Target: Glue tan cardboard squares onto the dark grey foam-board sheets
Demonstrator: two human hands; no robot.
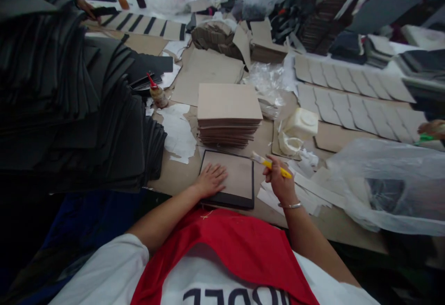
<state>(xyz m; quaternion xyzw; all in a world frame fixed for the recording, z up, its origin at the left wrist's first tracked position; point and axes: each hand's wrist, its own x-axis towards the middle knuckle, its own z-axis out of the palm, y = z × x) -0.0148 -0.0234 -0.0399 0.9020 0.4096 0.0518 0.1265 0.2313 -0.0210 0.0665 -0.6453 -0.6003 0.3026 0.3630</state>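
Observation:
My left hand (pixel 210 180) lies flat with fingers spread on a square cardboard panel (pixel 236 175) that sits on a black sheet, near the table's front edge. My right hand (pixel 278 180) is closed round a brush with a yellow handle (pixel 271 163), held just right of the panel, bristles pointing left. A stack of cardboard squares (pixel 227 115) stands right behind the panel.
A tall heap of black sheets (pixel 69 101) fills the left. A white glue tub (pixel 301 124) and its lid (pixel 290 143) sit right of the stack. A small glue bottle (pixel 158 94), rows of cardboard pieces (pixel 354 96) and a plastic bag (pixel 392 184) lie around. Another person's hand (pixel 433 129) shows at the right edge.

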